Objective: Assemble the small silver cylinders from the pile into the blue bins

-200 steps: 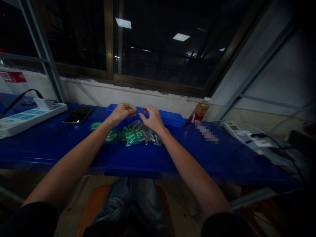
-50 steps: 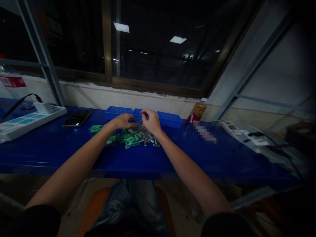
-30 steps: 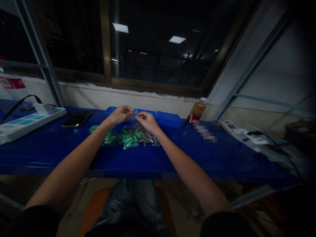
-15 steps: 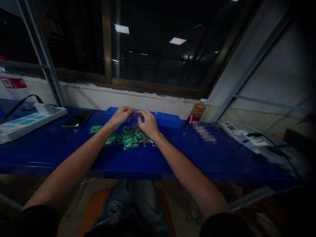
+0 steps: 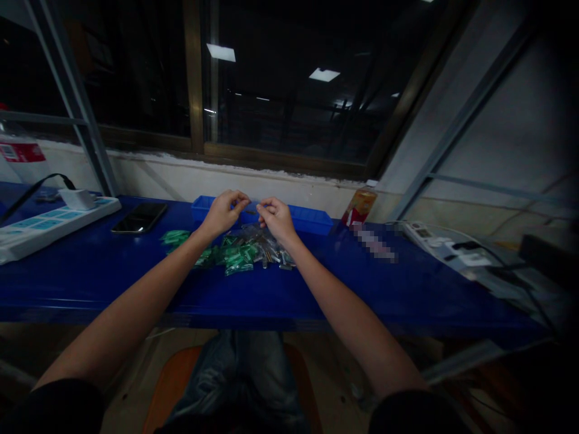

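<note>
My left hand (image 5: 225, 210) and my right hand (image 5: 275, 216) are raised a little above a heap of small green and clear packets (image 5: 239, 252) on the blue table (image 5: 113, 265). Both hands are pinched, fingertips facing each other, with a small clear packet (image 5: 251, 210) stretched between them; it is too dim to make out its contents. Just behind the hands stands a low blue tray (image 5: 312, 217).
A black phone (image 5: 139, 217) lies left of the tray, and a white power strip (image 5: 40, 220) with a plugged-in charger (image 5: 75, 198) sits at far left. An orange-red pack (image 5: 360, 207) leans by the wall. White devices and cables (image 5: 452, 250) fill the right end.
Over the last seconds my hands dipped to the heap, then rose with a small packet pinched between them. They now sit slightly higher and further apart than half a second ago.
</note>
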Demonstrator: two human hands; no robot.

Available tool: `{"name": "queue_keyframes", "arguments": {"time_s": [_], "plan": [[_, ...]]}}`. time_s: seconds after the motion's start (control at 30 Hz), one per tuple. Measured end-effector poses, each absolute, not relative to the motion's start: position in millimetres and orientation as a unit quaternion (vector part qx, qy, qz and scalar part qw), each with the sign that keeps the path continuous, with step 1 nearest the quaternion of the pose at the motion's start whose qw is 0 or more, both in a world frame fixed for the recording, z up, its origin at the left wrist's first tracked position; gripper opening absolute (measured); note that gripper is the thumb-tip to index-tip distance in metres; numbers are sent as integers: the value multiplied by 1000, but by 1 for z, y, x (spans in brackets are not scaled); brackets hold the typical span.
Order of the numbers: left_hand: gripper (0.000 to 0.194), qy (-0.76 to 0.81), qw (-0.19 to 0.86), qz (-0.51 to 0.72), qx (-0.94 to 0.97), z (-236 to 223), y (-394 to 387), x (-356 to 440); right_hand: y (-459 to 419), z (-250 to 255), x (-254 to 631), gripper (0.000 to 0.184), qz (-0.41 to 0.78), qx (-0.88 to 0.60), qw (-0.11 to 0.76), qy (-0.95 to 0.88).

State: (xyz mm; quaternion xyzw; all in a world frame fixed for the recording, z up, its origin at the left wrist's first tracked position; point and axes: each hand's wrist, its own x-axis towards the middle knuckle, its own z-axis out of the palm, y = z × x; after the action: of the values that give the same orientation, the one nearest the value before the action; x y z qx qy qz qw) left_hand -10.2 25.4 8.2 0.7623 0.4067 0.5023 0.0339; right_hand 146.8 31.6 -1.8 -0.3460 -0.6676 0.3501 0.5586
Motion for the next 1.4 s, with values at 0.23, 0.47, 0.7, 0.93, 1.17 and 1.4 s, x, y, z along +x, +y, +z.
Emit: {"name": "queue_keyframes", "arguments": {"time_s": [0.23, 0.47, 0.7, 0.93, 1.17, 1.4], "plan": [[20, 416, 31, 442, 794, 11, 19, -8, 31, 0, 146, 16, 398, -329, 564, -644], [26, 406, 169, 436, 785, 8, 19, -2, 32, -8, 144, 26, 136, -362, 603, -698], [50, 436, 452, 498, 599, 13, 17, -1, 24, -5, 145, 20, -8, -334, 515, -789], [12, 435, 348, 549, 622, 5, 24, -3, 26, -8, 143, 21, -35, -385, 527, -757], [12, 416, 45, 470, 777, -1, 22, 1, 44, -9, 146, 36, 256, -407, 545, -687], [24, 473, 235, 447, 722, -1, 23, 4, 44, -12, 144, 27, 250, -415, 583, -652]]}}
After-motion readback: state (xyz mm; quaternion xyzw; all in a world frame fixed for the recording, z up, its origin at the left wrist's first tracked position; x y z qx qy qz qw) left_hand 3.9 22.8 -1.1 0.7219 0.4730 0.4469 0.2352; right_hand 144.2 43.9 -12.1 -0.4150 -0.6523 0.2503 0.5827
